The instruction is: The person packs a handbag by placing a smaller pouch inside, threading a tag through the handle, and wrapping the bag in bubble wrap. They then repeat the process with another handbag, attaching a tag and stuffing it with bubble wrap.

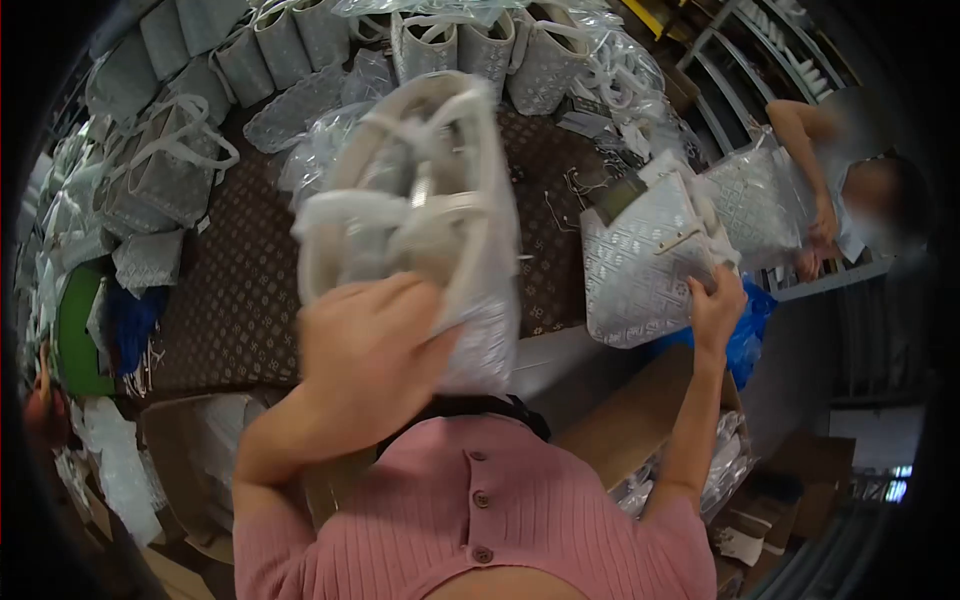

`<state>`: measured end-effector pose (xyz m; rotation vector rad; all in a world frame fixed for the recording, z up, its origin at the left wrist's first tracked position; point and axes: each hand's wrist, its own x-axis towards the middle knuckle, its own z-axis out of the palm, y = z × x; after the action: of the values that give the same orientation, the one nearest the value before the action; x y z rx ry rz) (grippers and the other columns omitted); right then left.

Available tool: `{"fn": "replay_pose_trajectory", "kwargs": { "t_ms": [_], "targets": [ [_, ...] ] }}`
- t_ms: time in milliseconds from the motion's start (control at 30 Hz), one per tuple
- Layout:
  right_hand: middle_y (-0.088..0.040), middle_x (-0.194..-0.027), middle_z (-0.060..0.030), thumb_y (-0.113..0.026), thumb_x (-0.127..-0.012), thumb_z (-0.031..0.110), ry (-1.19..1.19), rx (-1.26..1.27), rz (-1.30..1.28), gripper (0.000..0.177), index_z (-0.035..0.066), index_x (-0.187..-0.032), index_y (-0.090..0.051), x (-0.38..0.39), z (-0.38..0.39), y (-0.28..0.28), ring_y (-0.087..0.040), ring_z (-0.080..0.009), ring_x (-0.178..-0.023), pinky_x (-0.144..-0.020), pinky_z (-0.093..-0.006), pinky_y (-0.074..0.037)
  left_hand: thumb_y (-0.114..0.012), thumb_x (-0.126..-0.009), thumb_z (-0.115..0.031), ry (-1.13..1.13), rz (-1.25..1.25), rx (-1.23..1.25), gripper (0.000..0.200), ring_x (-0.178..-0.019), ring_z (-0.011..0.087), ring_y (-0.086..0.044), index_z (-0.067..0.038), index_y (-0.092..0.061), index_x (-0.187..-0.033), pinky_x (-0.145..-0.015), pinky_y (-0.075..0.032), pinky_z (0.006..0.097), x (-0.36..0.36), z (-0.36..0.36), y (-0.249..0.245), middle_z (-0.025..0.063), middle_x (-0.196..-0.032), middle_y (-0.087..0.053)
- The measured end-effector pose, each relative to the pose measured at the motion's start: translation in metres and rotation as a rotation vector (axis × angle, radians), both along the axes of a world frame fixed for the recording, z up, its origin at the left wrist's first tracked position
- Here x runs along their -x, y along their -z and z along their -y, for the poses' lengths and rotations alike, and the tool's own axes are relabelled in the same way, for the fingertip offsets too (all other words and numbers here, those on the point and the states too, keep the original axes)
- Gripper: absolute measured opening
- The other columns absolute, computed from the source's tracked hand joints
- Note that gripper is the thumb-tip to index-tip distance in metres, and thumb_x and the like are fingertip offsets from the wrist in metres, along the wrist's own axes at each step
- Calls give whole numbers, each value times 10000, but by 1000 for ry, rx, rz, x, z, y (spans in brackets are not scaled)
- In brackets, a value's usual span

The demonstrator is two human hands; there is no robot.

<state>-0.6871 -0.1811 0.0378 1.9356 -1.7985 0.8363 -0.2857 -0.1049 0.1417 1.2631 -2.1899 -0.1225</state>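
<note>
A pale bag with white wrapped handles (490, 300) stands open-topped in front of me, blurred by motion. My left hand (375, 325) is closed on its near rim. To the right, my right hand (717, 305) pinches the lower right edge of a silvery patterned tote bag (640, 265), which is tilted over the table's right edge. A dark olive flap or tag (620, 198) sticks out at that bag's top. The inside of the nearer bag holds white wrapping.
Rows of similar bags (285, 50) line the back and left of the brown patterned table (235, 290). Clear plastic wrap and small metal parts lie on it. Cardboard boxes (625, 425) stand below. At the right, another person's hands (822, 240) are near a wrapped bag (755, 200).
</note>
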Motion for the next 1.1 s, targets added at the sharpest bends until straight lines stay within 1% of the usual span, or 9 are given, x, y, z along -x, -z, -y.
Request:
{"fn": "replay_pose_trajectory", "kwargs": {
  "t_ms": [333,400,500,567,633,733,900,1033,1100],
  "targets": [
    [-562,-780,-129,-641,-756,157,-155,-6,-160,234,-11,-908,-579,126,73,68,-518,-307,-768,-710,-385,-396,-572,-689,-105,192,56,-132,155,-780,232,-601,-27,-626,-811,-659,-453,326,354,132,164,125,-809,-598],
    [-578,-851,-134,-572,-838,212,46,-284,184,269,-33,-949,-577,111,76,40,-530,-315,-827,-731,-373,-414,-551,-700,-93,224,-7,-209,161,-781,241,-595,1,-618,-812,-694,-451,357,360,136,158,119,-803,-603],
    [-570,-998,-164,-518,-879,249,-41,-168,205,319,-34,-1017,-567,93,85,31,-518,-339,-909,-789,-371,-409,-549,-689,-106,355,-152,-358,224,-836,261,-570,29,-602,-860,-770,-444,385,357,144,154,133,-850,-587],
    [-562,-1035,-178,-530,-871,254,-123,-129,281,334,-27,-1049,-556,60,91,19,-511,-352,-920,-806,-376,-405,-546,-686,-119,335,-126,253,270,-928,277,-533,19,-582,-915,-857,-423,406,323,129,158,145,-928,-552],
    [-547,-1052,-197,-559,-825,192,-92,-444,126,353,-18,-1106,-517,44,104,19,-488,-375,-961,-837,-402,-390,-556,-672,-122,397,-470,309,295,-1022,285,-481,-7,-566,-944,-918,-393,403,265,130,175,141,-1002,-514],
    [-527,-1083,-208,-571,-755,99,-105,-649,-76,418,-10,-1147,-477,29,115,31,-460,-389,-1010,-868,-421,-371,-641,-690,-219,235,-246,-55,459,-1160,308,-398,-68,-525,-1108,-980,-323,443,177,126,250,129,-1204,-455],
    [-501,-1118,-221,-536,-727,3,38,-753,86,428,-15,-1149,-470,8,110,27,-457,-384,-1023,-875,-418,-369,-582,-770,-386,711,60,-301,598,-1303,343,-189,-147,-410,-1291,-1043,-178,485,114,150,365,120,-1394,-277],
    [-511,-1111,-211,-531,-781,31,66,-573,64,401,-22,-1173,-464,-18,96,7,-472,-375,-1024,-887,-401,-374,-518,-807,-424,-82,139,-254,630,-1307,320,-192,-60,-370,-1300,-1051,-155,494,102,262,357,173,-1399,-240],
    [-511,-1112,-208,-533,-800,48,55,-501,55,403,-23,-1188,-454,-25,87,1,-471,-369,-1034,-893,-397,-373,-544,-792,-398,-51,154,-255,637,-1303,317,-197,-41,-375,-1292,-1042,-165,507,123,295,355,167,-1397,-245]
  ]
}}
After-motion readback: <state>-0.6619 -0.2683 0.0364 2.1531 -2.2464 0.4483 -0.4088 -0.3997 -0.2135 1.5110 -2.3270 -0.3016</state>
